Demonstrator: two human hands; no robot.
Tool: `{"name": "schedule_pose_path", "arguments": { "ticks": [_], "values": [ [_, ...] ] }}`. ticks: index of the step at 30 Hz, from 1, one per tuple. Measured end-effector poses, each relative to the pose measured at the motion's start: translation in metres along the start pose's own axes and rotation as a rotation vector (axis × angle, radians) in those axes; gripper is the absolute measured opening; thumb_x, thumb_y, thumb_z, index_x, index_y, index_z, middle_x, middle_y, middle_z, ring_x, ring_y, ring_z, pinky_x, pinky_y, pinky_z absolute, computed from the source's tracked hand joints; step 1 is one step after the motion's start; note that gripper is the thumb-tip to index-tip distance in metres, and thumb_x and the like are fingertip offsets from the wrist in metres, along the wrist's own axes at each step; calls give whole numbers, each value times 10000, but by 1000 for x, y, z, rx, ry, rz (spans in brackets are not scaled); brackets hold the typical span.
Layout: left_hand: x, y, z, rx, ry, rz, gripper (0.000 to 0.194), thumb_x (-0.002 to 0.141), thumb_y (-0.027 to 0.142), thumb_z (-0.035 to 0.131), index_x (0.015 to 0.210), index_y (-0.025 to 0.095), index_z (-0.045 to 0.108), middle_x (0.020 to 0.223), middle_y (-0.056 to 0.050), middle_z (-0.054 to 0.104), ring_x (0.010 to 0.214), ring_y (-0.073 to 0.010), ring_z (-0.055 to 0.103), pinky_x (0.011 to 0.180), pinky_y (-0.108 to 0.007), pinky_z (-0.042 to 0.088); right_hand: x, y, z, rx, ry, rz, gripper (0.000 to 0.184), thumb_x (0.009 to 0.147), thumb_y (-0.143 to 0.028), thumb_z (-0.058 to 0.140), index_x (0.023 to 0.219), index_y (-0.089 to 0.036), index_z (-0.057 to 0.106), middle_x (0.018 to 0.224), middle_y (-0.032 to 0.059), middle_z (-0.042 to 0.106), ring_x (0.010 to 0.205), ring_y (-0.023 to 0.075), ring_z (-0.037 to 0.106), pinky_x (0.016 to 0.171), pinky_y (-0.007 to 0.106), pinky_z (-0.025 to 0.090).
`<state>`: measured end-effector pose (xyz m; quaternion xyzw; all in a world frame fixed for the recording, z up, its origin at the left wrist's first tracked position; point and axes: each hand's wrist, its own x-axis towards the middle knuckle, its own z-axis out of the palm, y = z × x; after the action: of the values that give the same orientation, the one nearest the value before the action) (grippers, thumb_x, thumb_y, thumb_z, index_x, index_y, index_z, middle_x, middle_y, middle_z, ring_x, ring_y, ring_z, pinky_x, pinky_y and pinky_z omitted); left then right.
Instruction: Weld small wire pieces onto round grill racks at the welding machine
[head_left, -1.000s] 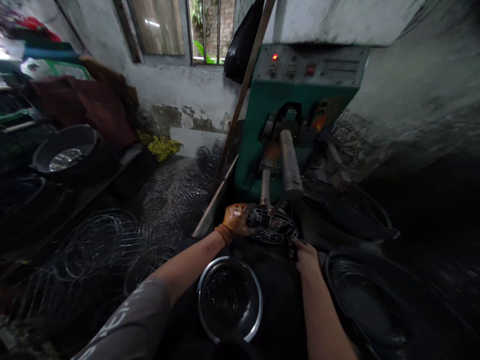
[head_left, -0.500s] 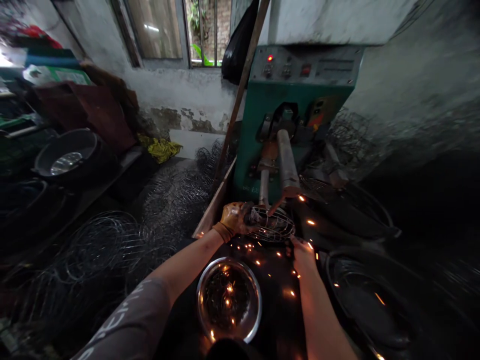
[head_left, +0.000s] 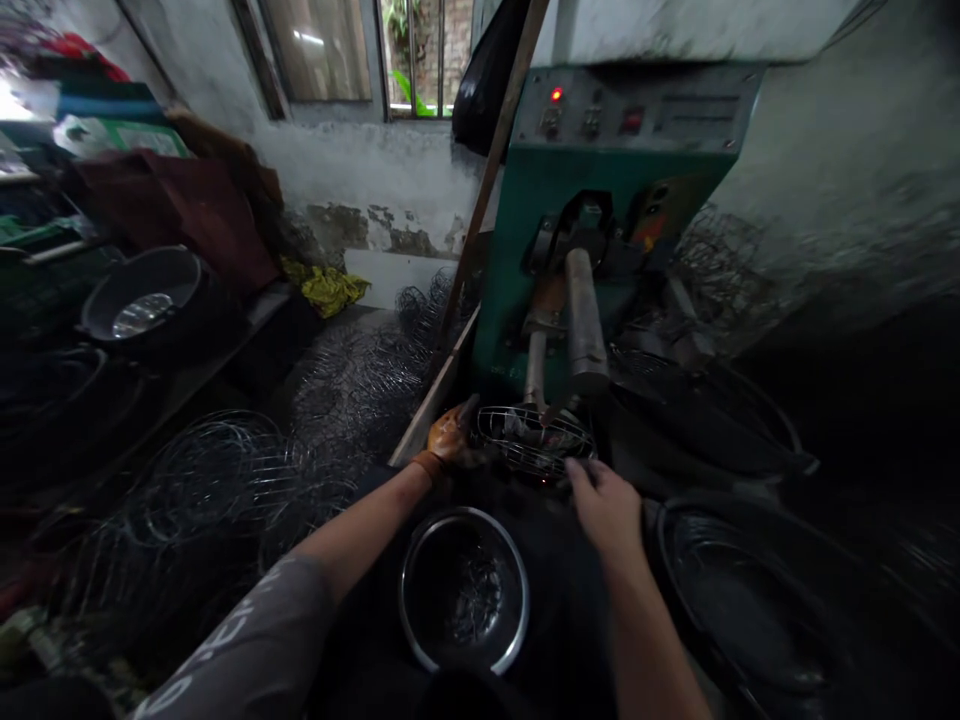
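A round wire basket (head_left: 536,440) sits around the lower arm of a green spot welder (head_left: 499,290), under the thick upper electrode arm (head_left: 585,315). My left hand (head_left: 448,437), in an orange-brown glove, is closed at the basket's left rim with the thumb up. Bare, my right hand (head_left: 606,498) has its fingers pinched together at the basket's lower right edge; whatever lies between them is too small to make out. Below the hands, a shiny metal bowl (head_left: 519,632) holds small metal pieces (head_left: 478,600).
Piles of wire frames (head_left: 206,475) lie to the left. A dark basin (head_left: 739,590) stands at the right, and a black bucket (head_left: 195,300) at the far left. A wooden board (head_left: 431,395) leans beside the welder, whose red lamp (head_left: 556,95) is lit.
The shower of bright sparks is gone, leaving one small glow under the basket. My left hand has shifted slightly left. The upper electrode arm now stands apart from the basket.
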<state>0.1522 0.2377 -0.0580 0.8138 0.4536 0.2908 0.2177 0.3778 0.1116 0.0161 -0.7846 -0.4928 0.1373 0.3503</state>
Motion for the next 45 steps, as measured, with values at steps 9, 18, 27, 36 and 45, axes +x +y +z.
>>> {"name": "schedule_pose_path", "arguments": {
  "ticks": [9, 18, 27, 36, 45],
  "values": [
    [8, 1, -10, -12, -26, 16, 855, 667, 479, 847, 1406, 137, 587, 1319, -157, 678, 1218, -340, 647, 1055, -462, 528, 3, -68, 38, -406, -129, 10, 303, 1052, -239, 474, 1107, -92, 733, 890, 155, 757, 790, 249, 716, 699, 290, 446],
    [12, 35, -13, 143, 39, 142, 848, 712, 506, 805, 1434, 132, 563, 1291, -159, 685, 1185, -334, 653, 1040, -467, 524, 12, -40, 16, -433, -106, 111, 326, 1049, -273, 476, 1131, -93, 736, 863, 140, 743, 827, 256, 700, 721, 297, 440],
    [16, 28, -2, 169, 32, 162, 843, 719, 573, 798, 1418, 158, 573, 1289, -140, 692, 1190, -332, 657, 1035, -467, 530, 15, -42, 12, -454, -141, 153, 342, 1053, -268, 444, 1148, -95, 723, 925, 155, 746, 895, 269, 713, 756, 305, 469],
    [26, 39, 1, 232, 43, 278, 828, 755, 583, 735, 1443, 161, 553, 1241, -142, 705, 1128, -333, 676, 970, -468, 553, 23, -12, 14, -366, -48, 124, 361, 1023, -250, 442, 1141, -58, 723, 1036, 202, 747, 956, 288, 712, 821, 329, 483],
    [5, 4, 8, 53, 61, 70, 928, 726, 570, 741, 1499, 128, 477, 1381, -172, 638, 1251, -323, 631, 1069, -442, 517, 30, 1, 22, -228, -20, 106, 343, 967, -258, 455, 1023, -82, 744, 957, 182, 749, 918, 278, 696, 789, 311, 466]
  ]
}}
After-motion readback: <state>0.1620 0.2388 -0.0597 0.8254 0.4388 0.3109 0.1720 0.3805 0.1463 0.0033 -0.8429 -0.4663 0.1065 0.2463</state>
